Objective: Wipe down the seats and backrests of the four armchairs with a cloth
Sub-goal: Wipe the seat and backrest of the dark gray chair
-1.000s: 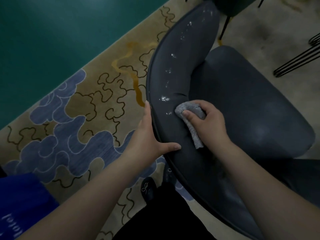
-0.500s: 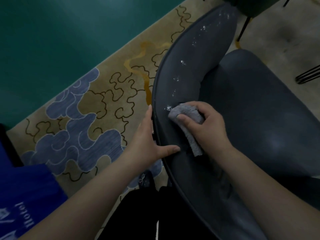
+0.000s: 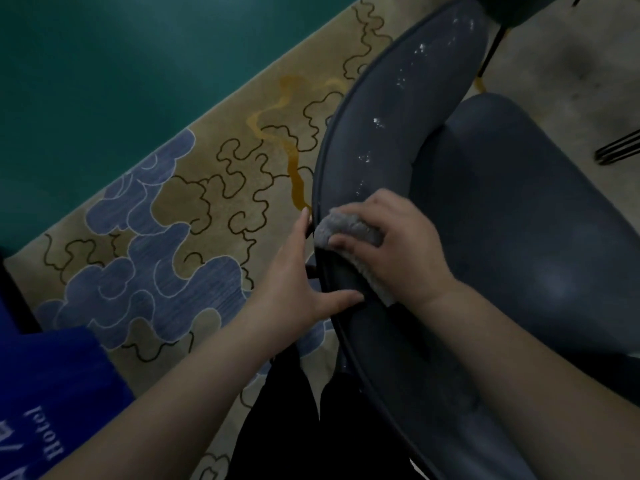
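Carpet (image 3: 194, 188) with blue cloud shapes lay at left, a green floor (image 3: 121, 64) beyond it. Next came the left hand (image 3: 298, 282), fingers straight along the outer rim of the backrest (image 3: 391, 133), thumb hooked over its top, bracing it. Just right, the right hand (image 3: 398, 251) gripped the grey cloth (image 3: 346, 230), pressing it on the backrest's near top edge. White specks (image 3: 377, 123) ran away from the cloth toward the far right, along the backrest's long curve, so the wiping hand was the nearer one. Farther right lay the seat (image 3: 519, 220), with a grey floor (image 3: 571, 64) beyond it.
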